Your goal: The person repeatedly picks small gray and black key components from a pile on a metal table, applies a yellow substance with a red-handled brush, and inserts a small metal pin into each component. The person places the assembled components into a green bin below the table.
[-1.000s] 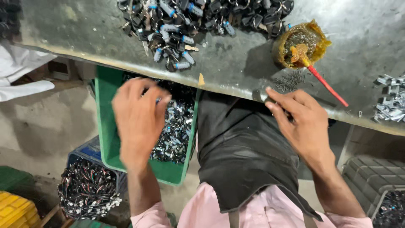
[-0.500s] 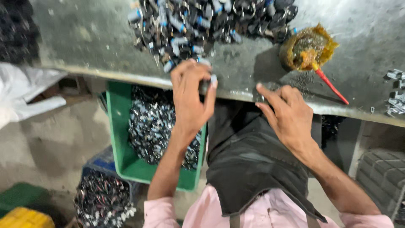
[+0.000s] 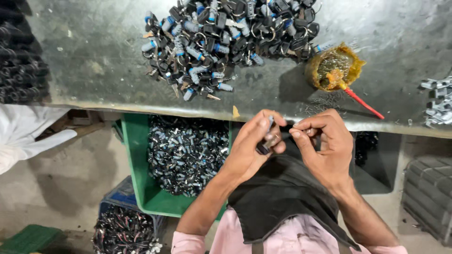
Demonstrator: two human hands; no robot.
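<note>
Hands have come together just below the near edge of the worktop (image 3: 94, 75); half a second ago the left hand (image 3: 254, 150) was up at that edge with a small part just lifted from the heap, and a second ago it was down over the green bin (image 3: 136, 160), so the part has been carried from the pile to a spot above the dark cloth (image 3: 282, 202) on the lap; judged from this, one piece is now in hand and being worked, not fetched. Left grip is clenched on a small dark part with a pale stem (image 3: 266, 138); thumb and fingers wrap its dark body. Right hand (image 3: 325, 150) sits just beside it, thumb and forefinger pinched together near the stem's tip; whether something tiny lies between them I cannot tell. Long axis of the part runs steeply, tilted slightly right of upright in the head view; the pale stem points up towards the worktop edge, the dark end down into the palm. Heap of like parts (image 3: 221, 42) lies along the far edge; an amber pot of grease (image 3: 332, 68) with a red-handled tool (image 3: 365, 104) stands towards the right, near the front edge; the bin below left is full of grey metal pieces (image 3: 188, 155).
</note>
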